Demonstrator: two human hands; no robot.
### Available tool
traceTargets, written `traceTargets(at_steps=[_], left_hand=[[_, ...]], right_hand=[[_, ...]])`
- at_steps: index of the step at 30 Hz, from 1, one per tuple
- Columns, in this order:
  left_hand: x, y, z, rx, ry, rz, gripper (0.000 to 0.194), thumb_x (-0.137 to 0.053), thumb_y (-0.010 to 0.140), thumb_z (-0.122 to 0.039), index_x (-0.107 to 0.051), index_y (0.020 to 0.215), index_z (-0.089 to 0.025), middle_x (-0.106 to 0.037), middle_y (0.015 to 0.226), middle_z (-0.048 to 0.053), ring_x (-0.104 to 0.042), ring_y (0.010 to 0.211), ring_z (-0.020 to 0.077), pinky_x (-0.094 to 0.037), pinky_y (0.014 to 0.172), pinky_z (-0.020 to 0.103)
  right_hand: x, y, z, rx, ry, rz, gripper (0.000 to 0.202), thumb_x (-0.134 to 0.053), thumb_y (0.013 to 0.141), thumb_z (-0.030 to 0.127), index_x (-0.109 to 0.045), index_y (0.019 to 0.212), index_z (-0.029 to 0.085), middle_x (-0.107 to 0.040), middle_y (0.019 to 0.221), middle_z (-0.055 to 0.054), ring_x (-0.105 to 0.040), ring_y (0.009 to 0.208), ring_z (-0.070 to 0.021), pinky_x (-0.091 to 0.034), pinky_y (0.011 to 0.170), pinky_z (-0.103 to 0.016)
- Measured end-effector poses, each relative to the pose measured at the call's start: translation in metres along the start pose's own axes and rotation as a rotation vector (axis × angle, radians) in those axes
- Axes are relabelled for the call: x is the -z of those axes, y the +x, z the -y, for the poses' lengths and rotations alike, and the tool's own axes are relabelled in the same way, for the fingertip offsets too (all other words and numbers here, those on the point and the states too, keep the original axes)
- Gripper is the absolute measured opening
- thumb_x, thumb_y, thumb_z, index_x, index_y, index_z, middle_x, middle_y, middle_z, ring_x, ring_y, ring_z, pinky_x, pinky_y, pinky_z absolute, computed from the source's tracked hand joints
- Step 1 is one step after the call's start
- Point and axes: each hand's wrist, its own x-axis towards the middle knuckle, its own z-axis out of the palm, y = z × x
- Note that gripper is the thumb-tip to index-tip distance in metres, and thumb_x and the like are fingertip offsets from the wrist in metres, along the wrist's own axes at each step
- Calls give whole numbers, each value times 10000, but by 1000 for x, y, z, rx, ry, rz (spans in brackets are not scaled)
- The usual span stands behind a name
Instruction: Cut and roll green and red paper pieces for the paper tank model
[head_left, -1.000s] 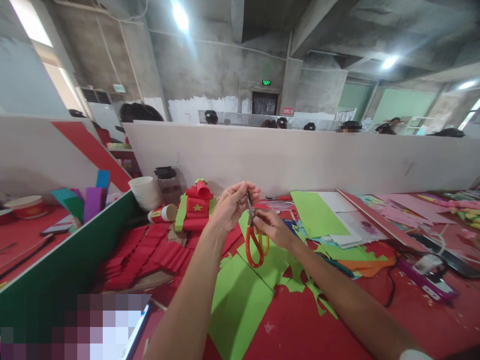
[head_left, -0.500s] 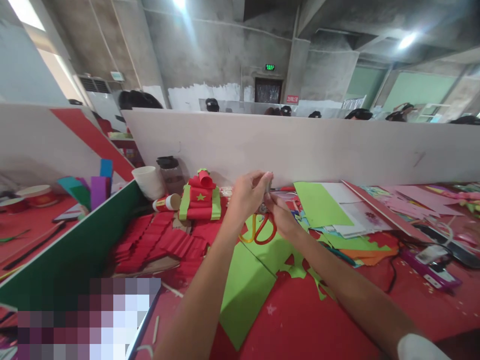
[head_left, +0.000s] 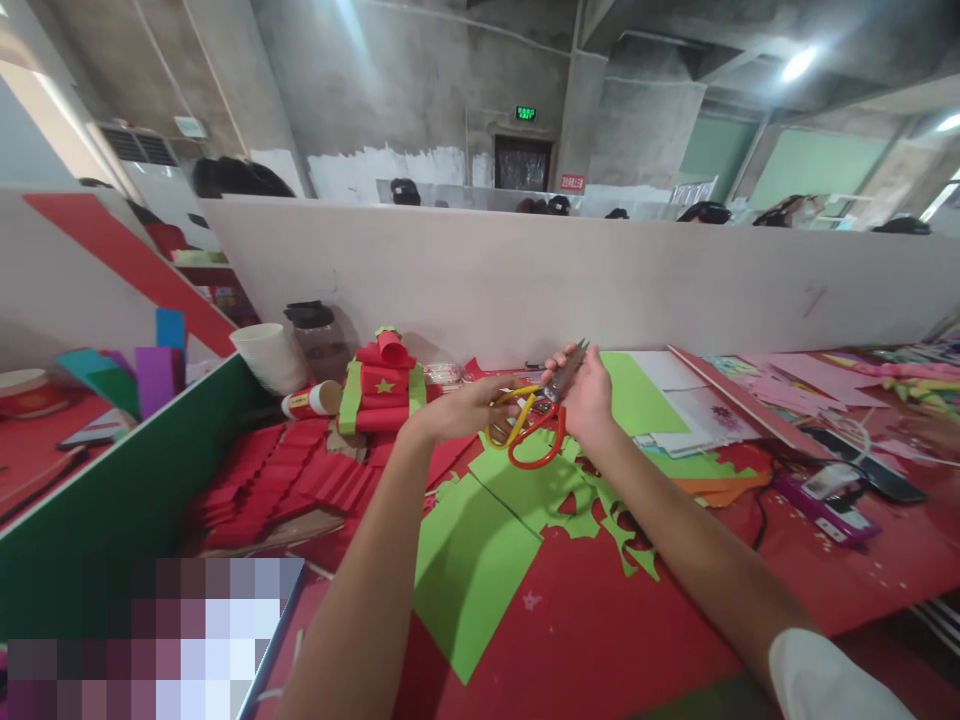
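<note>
A pair of scissors [head_left: 550, 402] with one yellow and one red handle is held between my two hands, its blades pointing up and to the right. My left hand [head_left: 472, 405] has its fingers at the yellow handle. Around the blades and pivot, my right hand [head_left: 589, 392] is curled with the palm turned up. Below the scissors lie a green paper sheet [head_left: 480, 560] and cut green scraps [head_left: 630, 530] on the red table [head_left: 600, 630]. To the left stands a red and green paper piece [head_left: 384, 388] with a star.
Folded red paper strips [head_left: 262, 475], a white cup [head_left: 268, 358], a dark-lidded bottle [head_left: 319, 340] and a green divider [head_left: 150, 480] are at the left. More paper and a purple box [head_left: 825, 508] lie right. A white partition [head_left: 487, 280] crosses behind.
My hands have moved apart. The scissors have been raised and turned, so the blades now show over my right palm. The view has shifted a little to the right.
</note>
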Motion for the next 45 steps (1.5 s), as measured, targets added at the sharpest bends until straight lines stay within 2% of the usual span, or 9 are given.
traceTargets(at_steps=[5,12,23,27,30,33,36,39,45], left_hand=[[0,-3,-6,58,-24,13,344,-597,863,-379,-569,1146,-186,-592,789,3,-586,644,133,-511,624,279],[0,-3,-8,-49,-65,13,367,-594,874,-350,-578,1203,-187,-620,803,18,-599,667,136,-531,618,268],[1,-1,-1,-145,-134,29,374,-644,817,-313,-650,1177,-213,-668,1030,85,-653,808,198,-561,596,259],[0,-2,-7,-172,-66,38,341,-614,845,-333,-664,1163,-221,-674,1061,82,-642,874,204,-541,636,256],[-3,1,-11,-215,52,-40,253,-576,877,-348,-691,1049,-202,-673,904,57,-604,791,180,-503,656,256],[-6,8,-9,-237,107,-192,250,-538,900,-389,-672,926,-179,-595,744,22,-528,663,149,-464,608,247],[-9,17,-2,-224,-30,-322,280,-527,901,-439,-622,952,-180,-589,786,14,-533,645,137,-475,592,246],[-12,22,5,-199,-201,-394,294,-538,894,-460,-587,990,-187,-594,800,8,-569,666,137,-500,615,250],[-16,21,11,-183,-468,-327,287,-589,867,-463,-560,917,-182,-583,749,-4,-589,672,120,-506,648,233]], right_hand=[[-10,-9,6,-68,410,-71,300,-368,1016,346,-568,838,210,-591,686,20,-613,645,-106,-540,624,-240],[-14,-15,17,-49,504,135,263,-448,1000,346,-579,812,219,-560,654,44,-578,625,-96,-524,656,-253],[-21,-24,21,91,300,180,291,-516,957,404,-543,724,233,-426,586,42,-475,547,-109,-480,614,-264],[-20,-23,21,113,214,121,298,-526,945,436,-539,717,243,-438,572,44,-486,541,-117,-487,628,-274],[-16,-17,18,63,172,40,245,-558,924,456,-592,797,249,-568,669,32,-567,627,-121,-505,651,-268],[-12,-12,10,-74,27,108,277,-644,854,497,-642,924,229,-665,836,-10,-621,724,-147,-516,636,-274],[-9,-9,-1,-142,-180,247,318,-761,757,449,-655,908,190,-659,791,-18,-606,660,-143,-502,586,-263],[-5,-9,-9,-128,-309,259,310,-805,709,413,-645,815,170,-625,727,6,-556,573,-99,-464,531,-226],[0,-8,-9,-173,-311,245,322,-792,710,435,-630,752,161,-620,687,6,-465,483,-57,-295,387,-183]])
